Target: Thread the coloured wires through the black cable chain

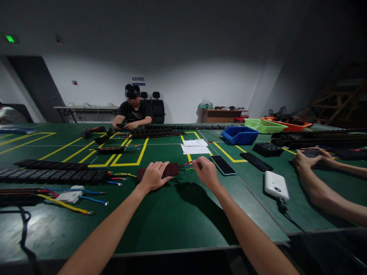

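Note:
A dark red-brown, flat oblong block [172, 169] lies on the green table in front of me. My left hand [155, 175] is closed over its middle, with the fingers on the far side and the thumb along the near side. Thin coloured wires [187, 165], among them red, blue and yellow-green ones, come out of the block's right end. At their far end my right hand [205, 171] is closed in a pinch on them; the fingertips partly hide the wire ends. A phone [223, 165] lies just right of my right hand.
Long black socket strips [54, 176] with lug-ended cables [67, 204] lie at left. White papers [195, 146] and a blue bin [240, 135] are beyond my hands. A white device [276, 185] and a co-worker's hands [311, 160] are at right; another person [134, 110] sits opposite.

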Demonstrator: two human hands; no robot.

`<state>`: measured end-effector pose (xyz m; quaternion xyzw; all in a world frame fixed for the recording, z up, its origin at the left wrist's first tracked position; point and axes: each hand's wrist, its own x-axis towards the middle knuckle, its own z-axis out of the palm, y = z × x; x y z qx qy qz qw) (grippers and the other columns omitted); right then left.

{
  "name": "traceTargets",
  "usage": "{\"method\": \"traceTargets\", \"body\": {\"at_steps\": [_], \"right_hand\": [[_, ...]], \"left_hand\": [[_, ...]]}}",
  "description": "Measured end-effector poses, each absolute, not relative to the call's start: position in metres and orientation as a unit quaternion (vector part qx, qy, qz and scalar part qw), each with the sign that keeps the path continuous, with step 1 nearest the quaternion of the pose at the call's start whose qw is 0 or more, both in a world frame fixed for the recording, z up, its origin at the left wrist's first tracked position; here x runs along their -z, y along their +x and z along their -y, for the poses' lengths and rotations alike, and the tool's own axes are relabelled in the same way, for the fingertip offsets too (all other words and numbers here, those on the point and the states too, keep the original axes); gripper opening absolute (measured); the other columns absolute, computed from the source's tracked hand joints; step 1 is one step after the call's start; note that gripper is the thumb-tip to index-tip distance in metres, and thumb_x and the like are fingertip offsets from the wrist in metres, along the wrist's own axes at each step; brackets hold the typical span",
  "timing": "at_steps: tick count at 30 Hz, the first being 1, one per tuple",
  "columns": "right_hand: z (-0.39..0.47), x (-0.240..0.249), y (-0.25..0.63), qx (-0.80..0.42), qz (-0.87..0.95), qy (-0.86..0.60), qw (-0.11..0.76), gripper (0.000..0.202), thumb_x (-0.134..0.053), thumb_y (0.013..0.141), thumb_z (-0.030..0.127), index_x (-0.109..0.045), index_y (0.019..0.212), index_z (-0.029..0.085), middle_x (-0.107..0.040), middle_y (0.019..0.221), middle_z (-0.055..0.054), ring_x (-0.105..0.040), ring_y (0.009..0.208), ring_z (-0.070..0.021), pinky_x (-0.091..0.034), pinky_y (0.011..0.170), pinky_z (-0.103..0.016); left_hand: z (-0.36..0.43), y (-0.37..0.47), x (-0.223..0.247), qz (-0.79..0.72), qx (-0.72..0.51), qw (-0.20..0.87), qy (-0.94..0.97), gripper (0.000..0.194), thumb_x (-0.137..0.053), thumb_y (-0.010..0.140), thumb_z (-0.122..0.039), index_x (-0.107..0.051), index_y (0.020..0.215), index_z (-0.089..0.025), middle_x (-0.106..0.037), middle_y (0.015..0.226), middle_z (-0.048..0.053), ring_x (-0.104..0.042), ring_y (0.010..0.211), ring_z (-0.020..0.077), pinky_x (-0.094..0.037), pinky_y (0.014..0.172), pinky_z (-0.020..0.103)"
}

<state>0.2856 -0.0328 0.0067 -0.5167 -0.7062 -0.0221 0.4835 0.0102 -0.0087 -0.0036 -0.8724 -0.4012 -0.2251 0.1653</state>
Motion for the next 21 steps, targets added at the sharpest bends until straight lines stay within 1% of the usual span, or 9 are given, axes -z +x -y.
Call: {"method": "traceTargets", "body": {"at_steps": [3,6,9,11,14,16,18,19,21], "right_hand": [[0.033,-0.006,0.287,0.027,0.714,-0.515,0.473,0.035,-0.049,0.099,0.044,-0.054,0.073,0.020,-0.057,0.074,-0.003,-0.045,0.062,-0.0135,-0.030,0.060,-0.027],[0.029,-0.005,0.289,-0.051,0.692,-0.513,0.505,0.039,-0.049,0.096,0.048,-0.050,0.068,0.021,-0.051,0.066,0.000,-0.044,0.061,-0.0136,-0.032,0.059,-0.027],[0.024,-0.004,0.289,-0.229,0.632,-0.505,0.541,0.043,-0.051,0.092,0.054,-0.045,0.064,0.022,-0.044,0.058,0.002,-0.042,0.056,-0.0129,-0.032,0.052,-0.025],[0.022,-0.003,0.287,-0.368,0.558,-0.496,0.553,0.039,-0.057,0.087,0.054,-0.048,0.067,0.022,-0.045,0.058,0.003,-0.041,0.052,-0.0115,-0.030,0.045,-0.023],[0.019,-0.004,0.286,-0.525,0.422,-0.493,0.551,0.028,-0.067,0.082,0.042,-0.051,0.073,0.020,-0.049,0.059,0.004,-0.039,0.047,-0.0084,-0.025,0.039,-0.018],[0.018,-0.005,0.286,-0.603,0.341,-0.496,0.524,0.024,-0.067,0.082,0.034,-0.050,0.072,0.020,-0.049,0.056,0.004,-0.035,0.044,-0.0064,-0.021,0.037,-0.016],[0.018,-0.005,0.286,-0.645,0.300,-0.495,0.499,0.025,-0.066,0.082,0.032,-0.047,0.071,0.020,-0.047,0.054,0.005,-0.031,0.041,-0.0052,-0.018,0.036,-0.016],[0.018,-0.004,0.286,-0.643,0.304,-0.495,0.499,0.026,-0.067,0.081,0.033,-0.047,0.070,0.020,-0.045,0.053,0.005,-0.030,0.041,-0.0051,-0.017,0.036,-0.016],[0.018,-0.003,0.286,-0.597,0.349,-0.498,0.523,0.029,-0.069,0.079,0.038,-0.048,0.070,0.020,-0.043,0.054,0.006,-0.030,0.042,-0.0054,-0.017,0.037,-0.017]], "left_hand": [[0.008,0.010,0.004,0.406,0.222,0.169,-0.870,0.068,-0.050,0.094,-0.064,-0.051,0.139,-0.013,-0.066,0.118,0.016,-0.060,0.104,0.0306,-0.042,0.089,0.044],[0.009,0.009,0.002,0.403,0.232,0.170,-0.869,0.068,-0.051,0.093,-0.064,-0.051,0.139,-0.014,-0.066,0.116,0.015,-0.060,0.103,0.0303,-0.043,0.088,0.043],[0.010,0.008,0.001,0.398,0.245,0.172,-0.867,0.068,-0.052,0.093,-0.063,-0.051,0.139,-0.013,-0.066,0.114,0.015,-0.061,0.100,0.0300,-0.043,0.086,0.043],[0.010,0.007,0.001,0.396,0.257,0.175,-0.864,0.068,-0.052,0.093,-0.064,-0.051,0.138,-0.013,-0.066,0.113,0.016,-0.060,0.100,0.0301,-0.043,0.085,0.043],[0.010,0.007,0.002,0.392,0.268,0.182,-0.861,0.070,-0.052,0.092,-0.065,-0.051,0.138,-0.012,-0.066,0.114,0.016,-0.060,0.100,0.0305,-0.043,0.086,0.044],[0.010,0.007,0.003,0.390,0.265,0.183,-0.863,0.071,-0.052,0.092,-0.065,-0.051,0.138,-0.012,-0.067,0.114,0.016,-0.061,0.101,0.0307,-0.043,0.087,0.044],[0.009,0.007,0.003,0.390,0.260,0.179,-0.865,0.071,-0.052,0.092,-0.065,-0.051,0.139,-0.012,-0.067,0.115,0.016,-0.061,0.102,0.0307,-0.043,0.088,0.044],[0.009,0.007,0.003,0.391,0.257,0.177,-0.866,0.070,-0.052,0.092,-0.065,-0.051,0.139,-0.012,-0.067,0.115,0.016,-0.061,0.102,0.0306,-0.043,0.088,0.044],[0.010,0.007,0.002,0.395,0.251,0.171,-0.867,0.069,-0.052,0.092,-0.065,-0.050,0.140,-0.014,-0.066,0.115,0.016,-0.061,0.102,0.0304,-0.043,0.088,0.044]]}}
